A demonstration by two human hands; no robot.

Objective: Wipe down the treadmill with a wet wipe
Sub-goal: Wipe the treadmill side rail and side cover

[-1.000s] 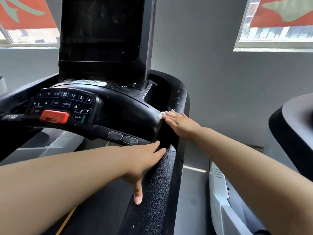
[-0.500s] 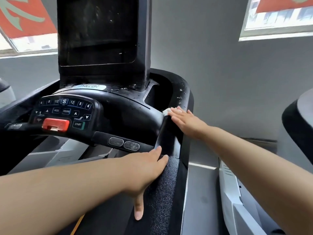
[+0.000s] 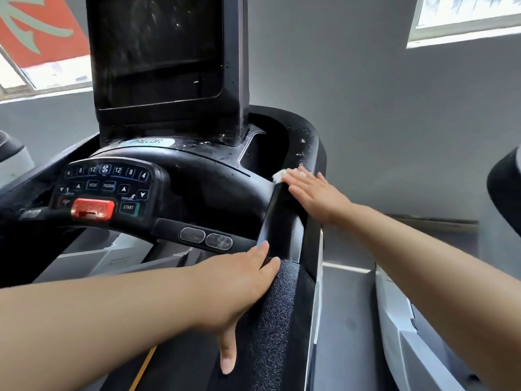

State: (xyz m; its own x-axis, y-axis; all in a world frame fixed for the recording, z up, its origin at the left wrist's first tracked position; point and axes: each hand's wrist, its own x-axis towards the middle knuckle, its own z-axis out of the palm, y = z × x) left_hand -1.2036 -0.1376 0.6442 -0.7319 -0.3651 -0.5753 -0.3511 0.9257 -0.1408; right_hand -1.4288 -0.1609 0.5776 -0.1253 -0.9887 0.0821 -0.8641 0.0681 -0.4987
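**Two hands on the treadmill's right rail, wipe under the far one**

Two bare forearms reach in from the bottom corners. Nearest the camera, the left hand lies flat on the inner side of the textured black handrail, fingers straight and together, the thumb pointing down along the rail's inner face. It holds nothing; it only rests there, its fingertips reaching the place where the textured grip meets the smooth glossy part of the rail.

Further up the same rail, the right hand is spread with straight fingers and presses a white wet wipe against the treadmill, at the point where the rail joins the curved rim of the console. Only a crumpled corner of the wipe shows past the fingertips; the remainder is hidden under the palm.

Left of the hands, a crossbar carries two oval sensor pads. Beyond it sits the keypad with numbered keys, a START key and a red stop clip. Specks or droplets dot the console top and rim. Above rises the dark screen on its black post.

Behind everything is a grey wall, with a window at the upper right and another with a red banner at the upper left. Part of a neighbouring machine shows at the lower right.
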